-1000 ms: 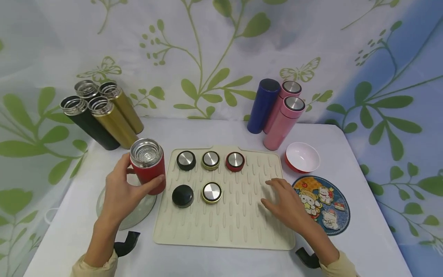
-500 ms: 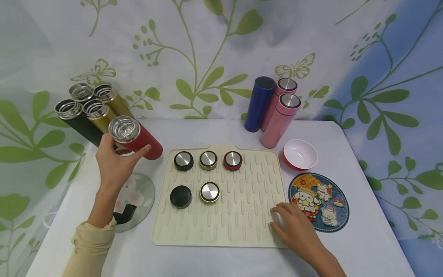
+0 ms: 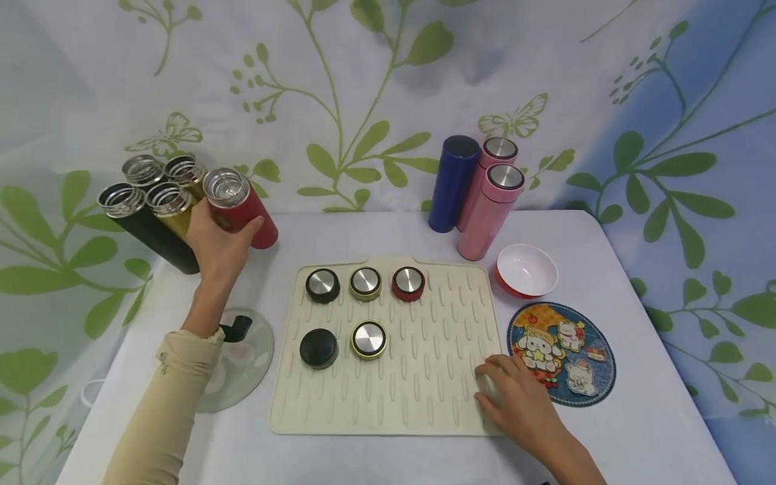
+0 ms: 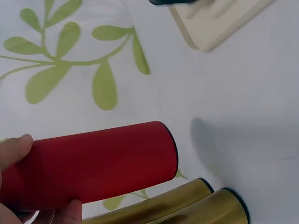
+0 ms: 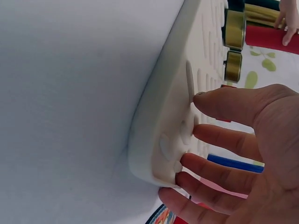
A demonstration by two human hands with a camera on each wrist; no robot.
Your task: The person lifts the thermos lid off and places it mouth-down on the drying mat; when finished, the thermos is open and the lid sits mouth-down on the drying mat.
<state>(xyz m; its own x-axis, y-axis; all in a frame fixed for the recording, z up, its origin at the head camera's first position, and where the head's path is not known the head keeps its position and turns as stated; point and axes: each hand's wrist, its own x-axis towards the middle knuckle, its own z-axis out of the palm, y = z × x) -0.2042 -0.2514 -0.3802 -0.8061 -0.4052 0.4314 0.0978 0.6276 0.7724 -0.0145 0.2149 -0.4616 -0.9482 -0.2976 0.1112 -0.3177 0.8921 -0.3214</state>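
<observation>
My left hand (image 3: 219, 246) grips a red thermos bottle (image 3: 239, 210) whose lid is off, showing the steel neck and strainer. The bottle is tilted, beside several lidless bottles: a dark green one (image 3: 162, 236), a gold one (image 3: 176, 214) and others behind. In the left wrist view, the red bottle's base is apart from its shadow on the table. My right hand (image 3: 523, 399) has relaxed, bent fingers over the right front part of a cream ribbed mat (image 3: 424, 404), fingertips right at its surface and holding nothing.
Several bottle lids lie on the mat, among them a red-rimmed lid (image 3: 408, 283) and a black lid (image 3: 318, 348). Closed blue (image 3: 453, 185) and pink bottles (image 3: 490, 215) stand back right. Nearby are a red-white bowl (image 3: 526, 271), a cartoon placemat (image 3: 570, 384) and a grey round mat (image 3: 245, 380).
My left hand has carried the red bottle from the left side of the mat back toward the group of lidless bottles. The right hand has drawn slightly nearer the front and settled.
</observation>
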